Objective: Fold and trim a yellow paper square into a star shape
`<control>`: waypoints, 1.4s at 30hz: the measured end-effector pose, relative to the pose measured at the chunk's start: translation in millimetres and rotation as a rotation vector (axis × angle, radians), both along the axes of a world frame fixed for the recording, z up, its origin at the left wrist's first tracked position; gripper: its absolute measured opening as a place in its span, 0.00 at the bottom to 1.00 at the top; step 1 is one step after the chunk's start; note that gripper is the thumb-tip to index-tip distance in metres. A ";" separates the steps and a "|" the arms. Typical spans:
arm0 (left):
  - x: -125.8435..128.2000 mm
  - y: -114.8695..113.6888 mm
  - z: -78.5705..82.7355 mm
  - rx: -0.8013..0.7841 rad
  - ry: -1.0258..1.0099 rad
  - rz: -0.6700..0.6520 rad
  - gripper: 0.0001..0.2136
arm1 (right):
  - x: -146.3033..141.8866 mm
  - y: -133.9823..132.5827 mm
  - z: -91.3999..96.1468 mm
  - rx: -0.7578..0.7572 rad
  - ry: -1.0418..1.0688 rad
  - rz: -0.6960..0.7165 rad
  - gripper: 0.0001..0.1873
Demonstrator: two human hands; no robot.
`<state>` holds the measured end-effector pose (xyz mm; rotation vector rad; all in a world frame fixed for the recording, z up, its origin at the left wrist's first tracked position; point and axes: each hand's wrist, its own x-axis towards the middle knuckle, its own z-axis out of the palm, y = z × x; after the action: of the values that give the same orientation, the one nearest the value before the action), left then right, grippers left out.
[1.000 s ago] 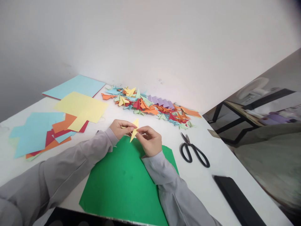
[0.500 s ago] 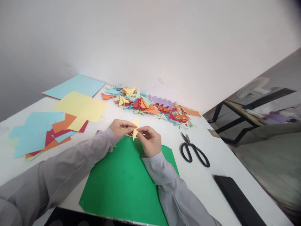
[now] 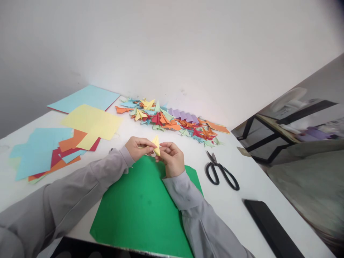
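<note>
A small folded piece of yellow paper (image 3: 156, 145) is held up between my two hands, over the far edge of a green board (image 3: 142, 208). My left hand (image 3: 136, 147) pinches its left side between thumb and fingers. On the other side, my right hand (image 3: 172, 157) has thumb and fingertips closed on its lower right edge. Part of the paper is hidden behind the fingers. Beyond my hands lies a long heap of small folded paper planes (image 3: 161, 118) in several colours.
Black-handled scissors (image 3: 215, 168) lie right of the board, and a long black case (image 3: 271, 225) is nearer the front. Coloured sheets and cut pieces (image 3: 44, 147) are spread at the left, with a large blue sheet (image 3: 86, 97) behind. A wall (image 3: 172, 53) closes the back.
The yellow paper has turned a little and now shows a broader face. My right fingers have shifted along its edge. My left hand stays almost in place.
</note>
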<state>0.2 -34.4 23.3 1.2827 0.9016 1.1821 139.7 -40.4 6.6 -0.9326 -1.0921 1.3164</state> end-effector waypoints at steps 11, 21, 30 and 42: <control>-0.5 3.9 -2.4 -0.055 -0.108 -0.042 0.10 | 0.1 0.9 -2.6 0.028 0.006 0.021 0.10; 0.3 3.3 -3.6 -0.108 -0.092 -0.017 0.10 | 0.2 -2.5 4.5 0.239 -0.132 -0.014 0.06; -1.7 7.5 -7.9 -0.096 -0.101 -0.043 0.10 | 0.8 -3.1 2.1 0.208 -0.141 -0.005 0.06; -1.0 3.0 1.6 -0.132 -0.115 -0.087 0.16 | 0.7 -5.4 5.6 0.208 -0.185 -0.028 0.06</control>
<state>-0.8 -31.4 25.0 1.1254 0.8179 1.0990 140.4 -45.7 12.2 -0.9232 -1.3263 1.0854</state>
